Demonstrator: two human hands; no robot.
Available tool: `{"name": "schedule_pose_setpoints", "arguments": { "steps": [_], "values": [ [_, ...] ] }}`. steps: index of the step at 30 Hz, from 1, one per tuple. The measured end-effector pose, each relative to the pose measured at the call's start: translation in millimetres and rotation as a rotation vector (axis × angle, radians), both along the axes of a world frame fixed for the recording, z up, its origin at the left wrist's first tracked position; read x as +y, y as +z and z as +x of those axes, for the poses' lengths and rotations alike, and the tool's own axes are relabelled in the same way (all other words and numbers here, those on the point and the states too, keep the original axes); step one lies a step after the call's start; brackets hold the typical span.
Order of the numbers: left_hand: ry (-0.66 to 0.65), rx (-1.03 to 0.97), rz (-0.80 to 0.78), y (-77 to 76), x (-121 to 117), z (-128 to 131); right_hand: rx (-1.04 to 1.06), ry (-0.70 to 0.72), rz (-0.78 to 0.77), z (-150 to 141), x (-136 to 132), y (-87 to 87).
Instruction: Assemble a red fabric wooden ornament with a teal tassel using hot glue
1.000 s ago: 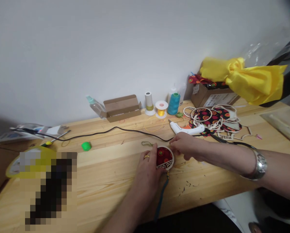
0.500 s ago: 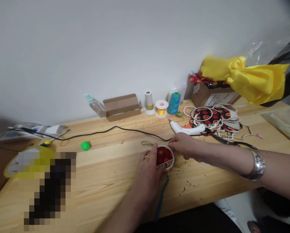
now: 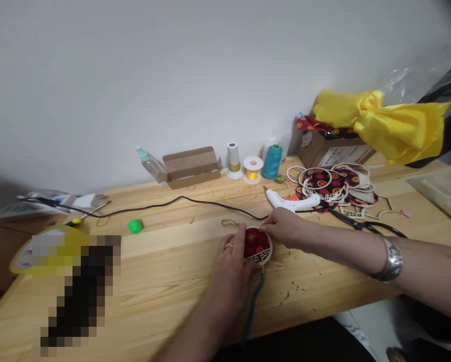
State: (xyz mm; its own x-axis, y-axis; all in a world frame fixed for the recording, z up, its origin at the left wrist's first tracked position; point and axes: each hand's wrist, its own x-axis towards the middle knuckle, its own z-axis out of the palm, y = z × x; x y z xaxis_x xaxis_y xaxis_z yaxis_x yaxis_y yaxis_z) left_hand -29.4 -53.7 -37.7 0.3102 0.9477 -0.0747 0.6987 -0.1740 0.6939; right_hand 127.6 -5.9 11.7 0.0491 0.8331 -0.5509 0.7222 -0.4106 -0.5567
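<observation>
A round wooden ornament (image 3: 258, 245) with red patterned fabric lies on the wooden table (image 3: 165, 281). A teal tassel (image 3: 252, 306) hangs from its near side and a green cord loop (image 3: 230, 223) leads off its far side. My left hand (image 3: 231, 266), with a gold ring, presses its fingers on the ornament's left edge. My right hand (image 3: 285, 227), with a silver watch on the wrist, pinches the ornament's upper right rim. A white glue gun (image 3: 292, 201) lies just behind my right hand.
A pile of similar ornaments and wooden frames (image 3: 333, 185) lies at the right, with scissors (image 3: 364, 225) near it. Thread spools (image 3: 252, 166), a cardboard box (image 3: 190, 167) and a spray bottle stand by the wall. A black cable (image 3: 153, 206), a green cap (image 3: 135, 225) and yellow cloth (image 3: 383, 123) are also there.
Both hands stay on the ornament. My right hand has shifted slightly along its upper right rim; the view has moved a little.
</observation>
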Motion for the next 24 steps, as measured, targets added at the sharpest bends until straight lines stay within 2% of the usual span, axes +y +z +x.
{"name": "schedule_pose_setpoints", "arguments": {
  "steps": [13, 24],
  "values": [
    [0.004, -0.069, 0.034, -7.8, -3.2, -3.9, -0.060, 0.047, 0.057, 2.5, 8.0, -14.6],
    [0.002, -0.090, 0.122, -14.2, -3.7, -9.1, 0.053, 0.086, 0.150, 3.6, 4.8, -24.5]
  ]
}}
